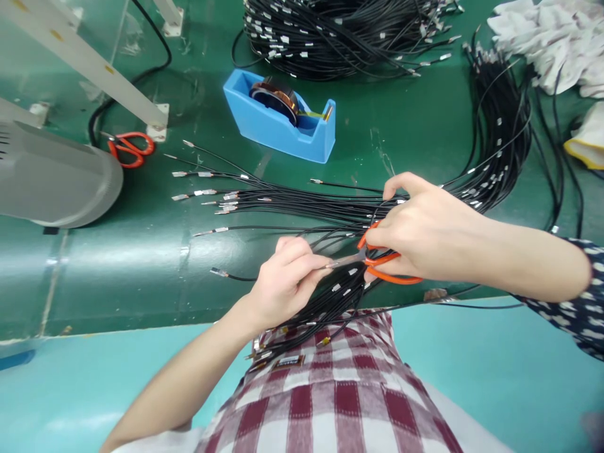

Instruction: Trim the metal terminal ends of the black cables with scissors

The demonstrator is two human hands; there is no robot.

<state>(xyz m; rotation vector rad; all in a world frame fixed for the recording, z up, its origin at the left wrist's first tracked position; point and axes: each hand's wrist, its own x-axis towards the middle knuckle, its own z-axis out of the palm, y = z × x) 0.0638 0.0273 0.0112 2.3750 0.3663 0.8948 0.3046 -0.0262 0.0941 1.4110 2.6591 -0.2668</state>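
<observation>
My right hand [410,226] is closed round the orange handles of a pair of scissors [391,278], whose blades point left. At the blade tips, my left hand [287,280] pinches something small, probably a cable end; the fingers mostly hide it. Beneath and beyond both hands runs a bundle of thin black cables [302,204] with small white labels, their tips fanned out to the left. A second bunch of black cables [325,305] hangs over the table's front edge onto the checked apron [349,396].
A blue tape dispenser [283,129] stands behind the cables. Farther back lies a large coil of black cable [325,38]. To the left are orange-handled scissors [132,149], a grey machine [56,170] and a metal frame [104,69]. White gloves [557,38] lie at back right.
</observation>
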